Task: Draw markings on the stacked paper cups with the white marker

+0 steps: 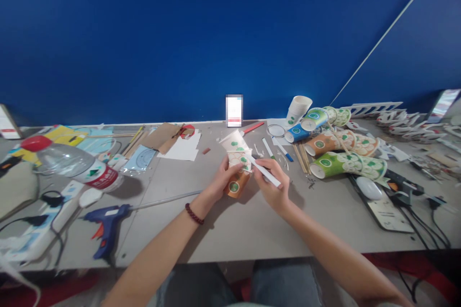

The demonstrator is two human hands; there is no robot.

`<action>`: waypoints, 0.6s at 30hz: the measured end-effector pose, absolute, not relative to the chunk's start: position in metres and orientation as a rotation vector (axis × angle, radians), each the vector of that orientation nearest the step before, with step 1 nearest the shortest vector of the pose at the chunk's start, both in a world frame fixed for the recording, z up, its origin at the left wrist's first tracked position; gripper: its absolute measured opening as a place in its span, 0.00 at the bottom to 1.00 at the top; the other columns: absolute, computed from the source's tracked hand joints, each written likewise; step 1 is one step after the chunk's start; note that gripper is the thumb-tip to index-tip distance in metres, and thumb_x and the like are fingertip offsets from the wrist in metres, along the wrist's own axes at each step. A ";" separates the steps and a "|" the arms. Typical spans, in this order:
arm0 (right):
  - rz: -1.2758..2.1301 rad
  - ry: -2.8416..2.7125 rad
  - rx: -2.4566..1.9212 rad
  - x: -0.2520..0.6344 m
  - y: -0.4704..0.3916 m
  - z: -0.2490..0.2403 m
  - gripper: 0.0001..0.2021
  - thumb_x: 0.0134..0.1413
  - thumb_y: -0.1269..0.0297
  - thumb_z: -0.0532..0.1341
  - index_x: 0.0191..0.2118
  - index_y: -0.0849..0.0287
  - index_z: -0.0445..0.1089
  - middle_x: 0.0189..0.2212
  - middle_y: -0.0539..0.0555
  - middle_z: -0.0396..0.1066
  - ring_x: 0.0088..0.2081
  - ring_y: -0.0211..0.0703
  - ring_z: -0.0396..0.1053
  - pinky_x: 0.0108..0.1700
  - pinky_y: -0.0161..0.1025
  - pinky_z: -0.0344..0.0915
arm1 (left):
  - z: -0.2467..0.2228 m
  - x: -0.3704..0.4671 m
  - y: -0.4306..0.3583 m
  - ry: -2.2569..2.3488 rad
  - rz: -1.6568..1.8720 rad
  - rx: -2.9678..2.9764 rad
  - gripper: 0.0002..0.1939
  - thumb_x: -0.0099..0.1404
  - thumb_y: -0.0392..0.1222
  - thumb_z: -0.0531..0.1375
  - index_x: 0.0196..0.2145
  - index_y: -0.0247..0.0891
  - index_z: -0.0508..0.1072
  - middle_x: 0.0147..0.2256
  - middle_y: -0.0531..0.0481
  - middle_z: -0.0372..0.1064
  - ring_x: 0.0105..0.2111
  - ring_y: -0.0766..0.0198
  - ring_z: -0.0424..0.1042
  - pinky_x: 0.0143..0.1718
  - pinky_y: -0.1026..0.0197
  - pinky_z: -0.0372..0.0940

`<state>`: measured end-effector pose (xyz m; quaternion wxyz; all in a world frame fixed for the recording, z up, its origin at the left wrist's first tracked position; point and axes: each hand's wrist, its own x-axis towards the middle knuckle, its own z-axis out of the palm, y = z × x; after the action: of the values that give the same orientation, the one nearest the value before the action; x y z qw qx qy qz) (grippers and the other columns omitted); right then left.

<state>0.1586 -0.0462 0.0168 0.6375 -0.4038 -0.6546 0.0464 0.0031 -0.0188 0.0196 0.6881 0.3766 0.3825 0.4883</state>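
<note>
My left hand (220, 181) is closed around a joined stack of paper cups (235, 144), held over the middle of the table. The lowest part of the stack is an orange paper cup (236, 189) with a round green mark; the upper parts are white with green and orange prints. My right hand (275, 188) grips a white marker (267, 174), its front end close to the side of the cups. Whether the tip touches them I cannot tell. Beyond the right hand lie a green-ended marker (268, 147) and a blue-ended marker (283, 149).
On the left are a blue glue gun (108, 223), a plastic bottle (77, 165) and a power strip (43, 230). Joined cups in green (334, 164), orange and blue lie right, near stacked white cups (298, 110). A phone (234, 111) stands against the blue wall.
</note>
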 end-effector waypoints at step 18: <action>0.228 -1.418 -0.995 0.159 -0.044 0.007 0.04 0.58 0.68 0.63 0.39 0.54 0.72 0.34 0.53 0.77 0.33 0.45 0.78 0.36 0.42 0.76 | 0.025 0.004 -0.020 0.844 1.098 0.816 0.24 0.51 0.45 0.71 0.45 0.39 0.72 0.45 0.43 0.76 0.43 0.53 0.76 0.47 0.53 0.66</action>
<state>0.1592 -0.0436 0.0075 0.6420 -0.4366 -0.6223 0.1000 0.0041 -0.0198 0.0250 0.6939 0.3655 0.3780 0.4919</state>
